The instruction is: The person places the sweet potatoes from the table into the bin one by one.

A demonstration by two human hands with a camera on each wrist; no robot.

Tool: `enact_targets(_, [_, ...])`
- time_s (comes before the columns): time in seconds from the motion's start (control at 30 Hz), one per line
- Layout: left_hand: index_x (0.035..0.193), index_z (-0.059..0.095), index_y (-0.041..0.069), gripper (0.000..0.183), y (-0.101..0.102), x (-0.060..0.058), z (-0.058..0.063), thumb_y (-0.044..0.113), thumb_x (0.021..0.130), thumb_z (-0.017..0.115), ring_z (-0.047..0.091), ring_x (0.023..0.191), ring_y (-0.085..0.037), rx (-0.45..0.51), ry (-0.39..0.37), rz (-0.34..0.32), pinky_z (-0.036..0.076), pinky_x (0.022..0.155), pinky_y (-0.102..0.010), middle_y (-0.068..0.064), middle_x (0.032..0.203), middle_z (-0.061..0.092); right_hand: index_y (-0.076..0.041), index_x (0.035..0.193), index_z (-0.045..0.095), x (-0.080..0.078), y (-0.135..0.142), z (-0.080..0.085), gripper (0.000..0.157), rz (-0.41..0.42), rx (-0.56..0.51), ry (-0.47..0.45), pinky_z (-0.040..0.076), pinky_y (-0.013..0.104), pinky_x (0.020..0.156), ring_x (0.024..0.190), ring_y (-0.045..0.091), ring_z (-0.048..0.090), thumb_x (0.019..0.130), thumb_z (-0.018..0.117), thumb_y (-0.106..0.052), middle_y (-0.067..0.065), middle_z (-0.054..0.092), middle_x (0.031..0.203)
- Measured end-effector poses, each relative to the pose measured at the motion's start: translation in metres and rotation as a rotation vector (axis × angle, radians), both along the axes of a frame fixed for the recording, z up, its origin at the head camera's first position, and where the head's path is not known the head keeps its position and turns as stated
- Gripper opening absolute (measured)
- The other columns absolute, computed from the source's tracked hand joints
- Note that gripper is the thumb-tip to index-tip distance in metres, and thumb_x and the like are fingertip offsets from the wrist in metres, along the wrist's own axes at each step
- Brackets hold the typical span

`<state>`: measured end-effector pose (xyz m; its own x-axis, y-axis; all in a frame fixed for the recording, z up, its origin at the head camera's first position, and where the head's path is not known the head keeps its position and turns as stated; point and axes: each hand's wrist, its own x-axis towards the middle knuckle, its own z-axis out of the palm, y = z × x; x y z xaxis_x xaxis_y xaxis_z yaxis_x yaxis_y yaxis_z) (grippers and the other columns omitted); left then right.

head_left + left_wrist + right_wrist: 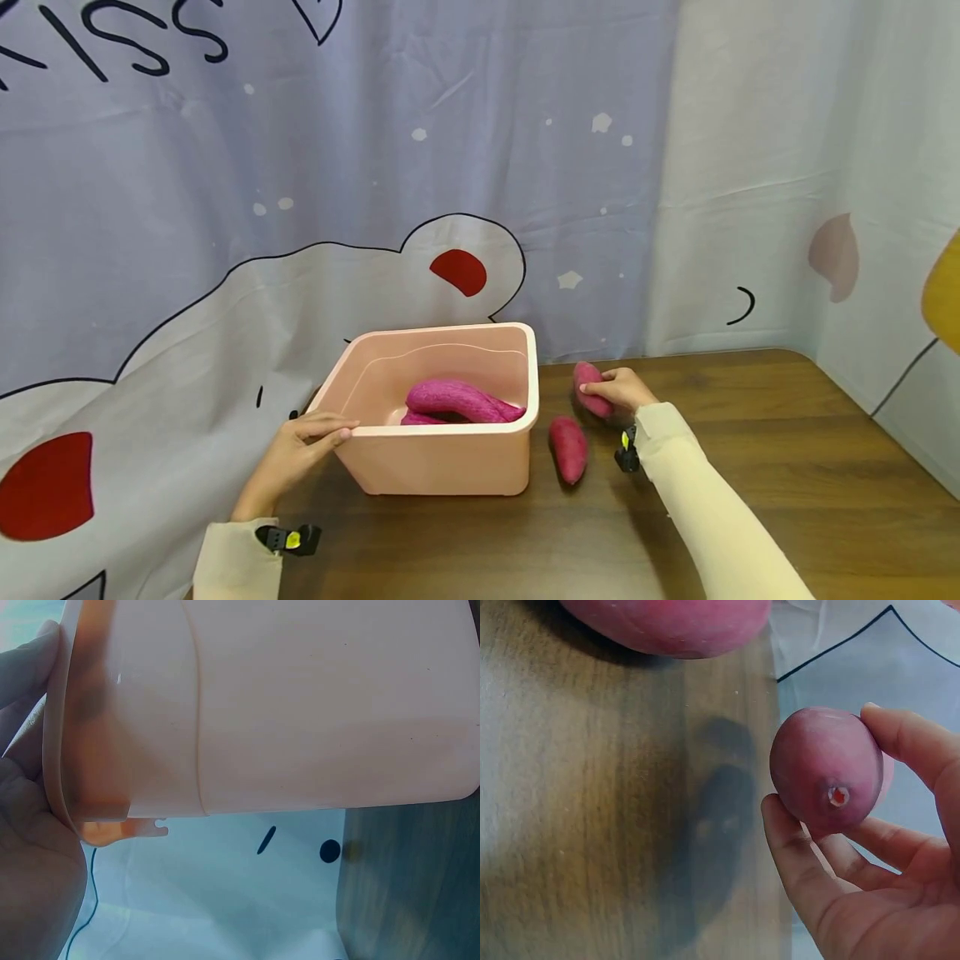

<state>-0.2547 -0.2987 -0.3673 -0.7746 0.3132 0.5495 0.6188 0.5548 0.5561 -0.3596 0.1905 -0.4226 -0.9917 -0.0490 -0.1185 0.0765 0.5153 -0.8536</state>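
Note:
My right hand point(624, 389) pinches a reddish-pink sweet potato point(592, 390) between thumb and fingers. In the right wrist view the held sweet potato point(829, 769) shows its blunt end, and its shadow falls on the tabletop, apart from it. Nearer the front lies a second sweet potato point(568, 450), just right of the bin. My left hand point(296, 454) grips the front-left corner rim of a pink plastic bin point(442, 462). Inside the bin lie long, curved purple vegetables point(457, 398), partly hidden by the front wall.
The bin stands on a brown wooden table point(750, 467). Behind it hangs a printed curtain point(450, 167), which also runs along the right side and the left. Each wrist wears a black strap with a small camera.

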Motion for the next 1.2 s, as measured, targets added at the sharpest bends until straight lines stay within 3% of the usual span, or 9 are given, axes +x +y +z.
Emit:
enact_targets(0.23, [0.099,0.075,0.002,0.016,-0.001,0.002,0.001,0.001,0.084,0.071,0.058,0.098,0.008,-0.016,0.001,0.014,0.04,0.087,-0.006,-0.01,0.098,0.073,0.019,0.131,0.043,0.004,0.001,0.013,0.061,0.064,-0.085,-0.016,0.054,0.023,0.068,0.078,0.01,0.061,0.088,0.065,-0.018,0.029,0.062,0.112])
enact_targets(0.37, [0.099,0.075,0.003,0.016,-0.001,0.003,0.001,0.002,0.084,0.071,0.058,0.097,0.008,-0.012,-0.012,0.017,0.041,0.086,-0.006,-0.007,0.098,0.073,0.017,0.131,0.046,0.005,0.003,0.019,0.058,0.105,-0.066,-0.007,0.054,0.024,0.066,0.074,0.009,0.061,0.088,0.066,-0.017,0.028,0.065,0.107])
enact_targets(0.63, [0.099,0.076,0.007,0.017,-0.001,0.004,0.001,0.002,0.084,0.071,0.058,0.096,0.008,0.003,-0.013,0.015,0.042,0.085,-0.007,-0.007,0.098,0.073,0.016,0.136,0.041,0.006,0.006,0.034,0.064,0.146,-0.026,-0.032,0.055,0.025,0.07,0.077,0.009,0.062,0.088,0.066,-0.018,0.031,0.061,0.117])
enact_targets(0.9, [0.099,0.076,0.007,0.017,0.001,0.004,0.001,0.002,0.084,0.071,0.058,0.098,0.007,-0.011,0.001,0.022,0.041,0.087,-0.005,-0.011,0.098,0.073,0.018,0.134,0.041,0.007,0.005,0.046,0.061,0.197,-0.1,-0.066,0.056,0.026,0.071,0.076,0.009,0.063,0.088,0.065,-0.015,0.022,0.065,0.105])
enact_targets(1.2, [0.099,0.076,0.003,0.016,0.001,0.002,0.0,0.003,0.084,0.071,0.058,0.098,0.006,-0.018,0.0,0.025,0.041,0.087,-0.005,-0.009,0.098,0.073,0.016,0.135,0.042,0.009,0.004,0.064,0.063,0.216,-0.075,-0.063,0.055,0.026,0.071,0.077,0.009,0.063,0.087,0.067,-0.016,0.019,0.064,0.106])
